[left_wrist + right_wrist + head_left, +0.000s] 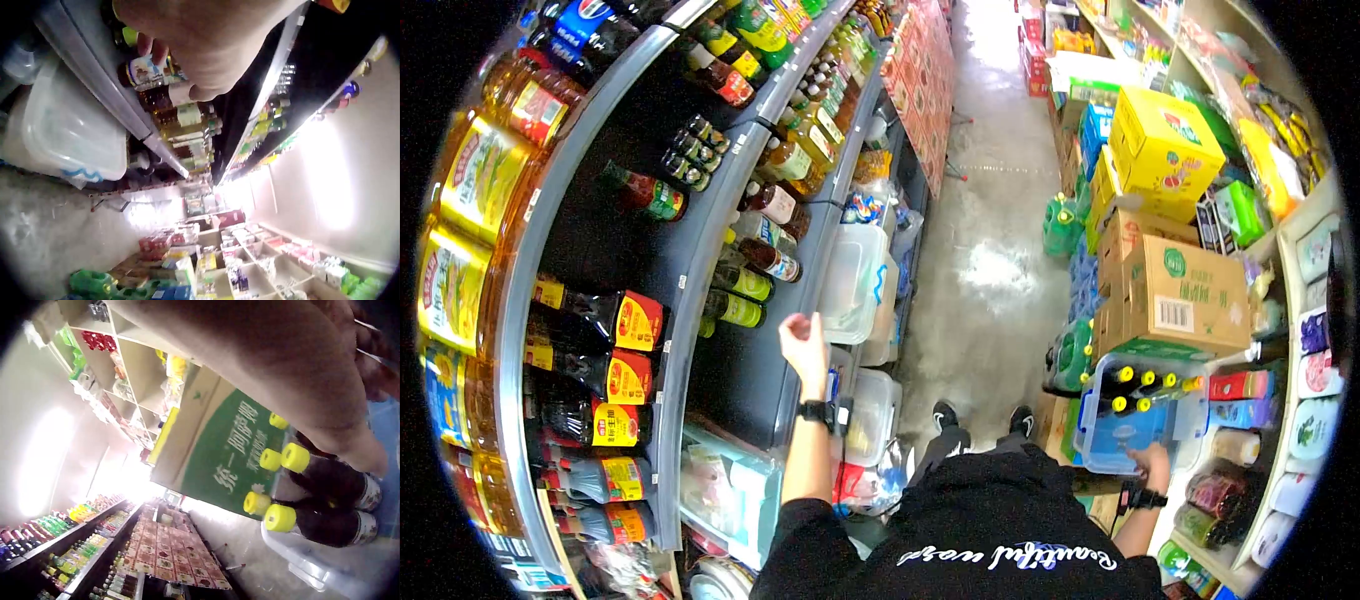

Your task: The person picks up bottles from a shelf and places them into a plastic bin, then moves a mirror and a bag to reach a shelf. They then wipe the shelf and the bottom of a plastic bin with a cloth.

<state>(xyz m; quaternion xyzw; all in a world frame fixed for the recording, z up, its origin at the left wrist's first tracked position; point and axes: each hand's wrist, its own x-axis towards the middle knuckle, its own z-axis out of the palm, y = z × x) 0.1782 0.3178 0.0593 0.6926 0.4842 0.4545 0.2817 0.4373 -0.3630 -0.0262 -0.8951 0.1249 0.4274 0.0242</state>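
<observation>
In the head view my left hand (803,350) is raised beside the middle shelf, fingers loosely bent and holding nothing. From the left wrist, this hand (206,50) overlaps a row of bottles (181,115) lined up along the shelf. My right hand (1150,463) is at the near side of a clear, bluish plastic tub (1083,435), its fingers relaxed. Several dark bottles with yellow caps (1122,376) stand in the tub's far part. The right wrist view has the hand (350,381) close over these dark bottles (331,528), its fingertips partly cut off by the frame.
Shelves on the left carry large soy-sauce-like bottles (625,376) and oil jugs (470,180). Clear lidded bins (855,285) sit low beside them. Cardboard cartons (1190,300) and a yellow box (1165,145) are stacked right of the aisle floor (990,270). A patterned red panel (920,90) juts out ahead.
</observation>
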